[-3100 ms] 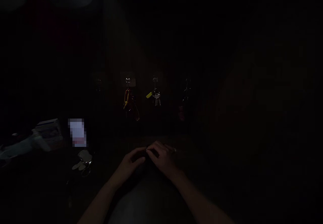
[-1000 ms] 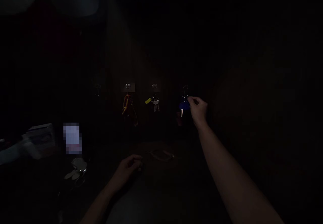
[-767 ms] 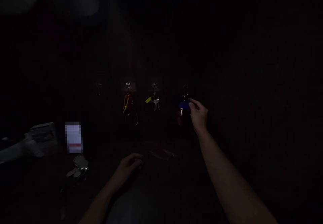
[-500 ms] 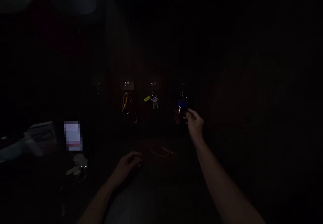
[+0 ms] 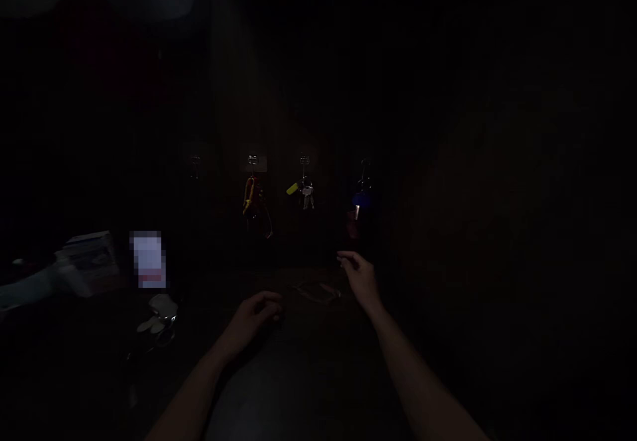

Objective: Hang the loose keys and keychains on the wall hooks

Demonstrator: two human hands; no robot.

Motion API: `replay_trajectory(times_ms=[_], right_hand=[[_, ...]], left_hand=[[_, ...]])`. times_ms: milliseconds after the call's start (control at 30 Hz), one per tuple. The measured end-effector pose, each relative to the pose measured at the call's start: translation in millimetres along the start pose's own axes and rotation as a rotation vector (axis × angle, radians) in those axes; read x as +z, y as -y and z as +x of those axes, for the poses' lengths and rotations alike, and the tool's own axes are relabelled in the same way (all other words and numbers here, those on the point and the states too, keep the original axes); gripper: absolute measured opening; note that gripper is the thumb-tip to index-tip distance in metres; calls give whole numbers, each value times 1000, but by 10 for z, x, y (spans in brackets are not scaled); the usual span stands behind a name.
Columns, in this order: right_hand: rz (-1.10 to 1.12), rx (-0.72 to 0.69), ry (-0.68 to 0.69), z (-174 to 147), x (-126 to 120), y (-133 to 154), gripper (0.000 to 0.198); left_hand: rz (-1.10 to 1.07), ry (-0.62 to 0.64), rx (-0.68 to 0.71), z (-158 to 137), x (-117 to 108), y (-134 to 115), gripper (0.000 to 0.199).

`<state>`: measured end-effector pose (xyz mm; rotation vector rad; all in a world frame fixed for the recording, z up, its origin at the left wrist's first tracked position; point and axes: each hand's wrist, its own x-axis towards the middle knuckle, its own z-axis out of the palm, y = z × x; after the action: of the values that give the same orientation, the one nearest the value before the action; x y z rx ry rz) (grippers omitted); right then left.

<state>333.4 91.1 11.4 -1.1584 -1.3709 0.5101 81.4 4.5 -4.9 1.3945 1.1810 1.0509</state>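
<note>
In deep shadow, my right hand (image 5: 362, 280) is in the air just below a hanging key bunch with a blue cover (image 5: 361, 199) and a dark pink tag (image 5: 353, 225). The hand is apart from it; thumb and fingers are loosely parted with nothing visible in them. My left hand (image 5: 255, 314) rests low at the centre with fingers loosely bent and seemingly holding nothing. Between the hands lies a thin, dim loop-shaped thing (image 5: 318, 293). Keys with a yellow tag (image 5: 292, 189) and a red and yellow cord bundle (image 5: 253, 195) hang from hooks further left.
A fourth hook (image 5: 196, 160) is at the left of the row. On the left stand a box (image 5: 92, 258) and a bright blurred-out panel (image 5: 148, 260). Keys with pale tags (image 5: 162, 315) lie in front of the panel. Most of the surroundings are too dark to make out.
My right hand has come away from the blue-covered key bunch, moving down and slightly left. The bunch still hangs on its hook. My left hand has stayed about where it was.
</note>
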Motion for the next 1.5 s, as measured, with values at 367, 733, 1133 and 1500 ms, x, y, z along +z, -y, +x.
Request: replay_trajectory(times_ms=[367, 733, 1133, 1500], right_hand=[[-382, -131, 236, -354, 156, -118, 21], [-735, -230, 486, -504, 288, -47, 27], [-541, -399, 615, -714, 481, 206, 20], [-298, -429, 437, -672, 519, 92, 19]], left_hand=[[5, -37, -24, -57, 9, -89, 30], [35, -35, 31, -30, 27, -23, 28], [570, -184, 315, 8, 22, 152, 30], [328, -211, 238, 3, -12, -10, 10]])
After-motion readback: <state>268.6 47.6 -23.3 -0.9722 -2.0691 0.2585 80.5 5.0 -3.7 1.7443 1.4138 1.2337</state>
